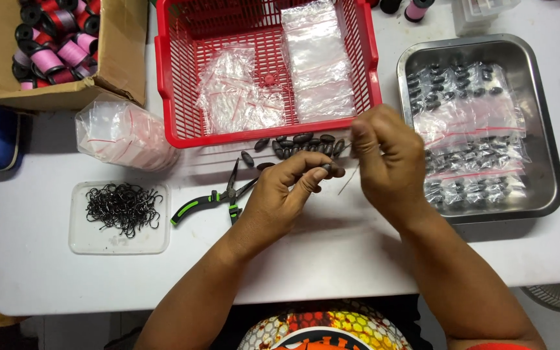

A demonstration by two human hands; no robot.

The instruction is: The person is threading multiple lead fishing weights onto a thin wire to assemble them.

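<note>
Two bare hands meet over a white table [332,259], and everything else sits around that pinch. Just right of it, a steel tray [548,162] holds several sealed clear bags of dark oval sinkers, apparently finished work. Just beyond the hands stands a red plastic basket [166,78] with empty zip bags lying inside, so bagging looks only partly done. Far to the upper left, a cardboard box [118,39] is packed with pink and red thread spools. Left of the hands lie a bundle of zip bags [121,133], then a shallow clear tray of black hooks [121,209], and close by, green-handled pliers [210,198]. Directly behind the fingers, a loose pile of sinkers [299,144] waits, unbagged. The left hand [280,194] pinches one dark sinker [326,168] between thumb and forefinger; the right hand [387,155] is closed narrowly on a thin line [348,180] trailing toward that sinker.
</note>
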